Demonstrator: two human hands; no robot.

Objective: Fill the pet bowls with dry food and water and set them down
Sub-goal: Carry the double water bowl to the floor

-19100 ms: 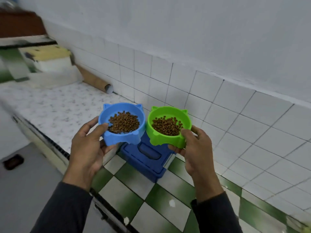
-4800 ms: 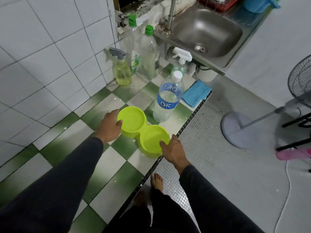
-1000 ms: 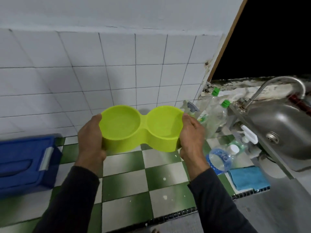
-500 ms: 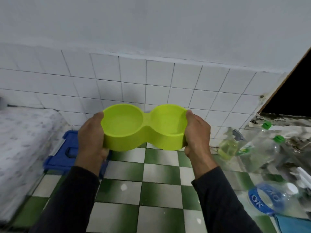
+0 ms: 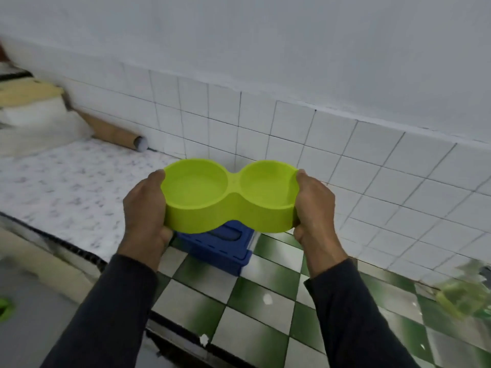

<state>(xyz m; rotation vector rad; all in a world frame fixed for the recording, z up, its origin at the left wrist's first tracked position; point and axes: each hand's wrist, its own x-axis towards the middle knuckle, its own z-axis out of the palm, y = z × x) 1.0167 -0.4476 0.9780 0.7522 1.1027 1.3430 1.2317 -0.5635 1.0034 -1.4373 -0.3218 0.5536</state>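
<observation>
Double bowl (image 5: 228, 200) carried level, over blue box (image 5: 220, 243)
Left hand (image 5: 144, 208), right hand (image 5: 314, 205) grasping opposite ends; kept flat against tipping; contents unclear

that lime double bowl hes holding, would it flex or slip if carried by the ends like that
The double bowl looks like moulded plastic with thick walls, so probably stiff. Both wells appear empty, so likely light. The left hand and right hand grip opposite ends; the smooth surface might slip if wet.

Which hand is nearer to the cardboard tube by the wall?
Left. The left hand grips the bowl end on the cardboard tube's side; the right hand grips the far end.
</observation>
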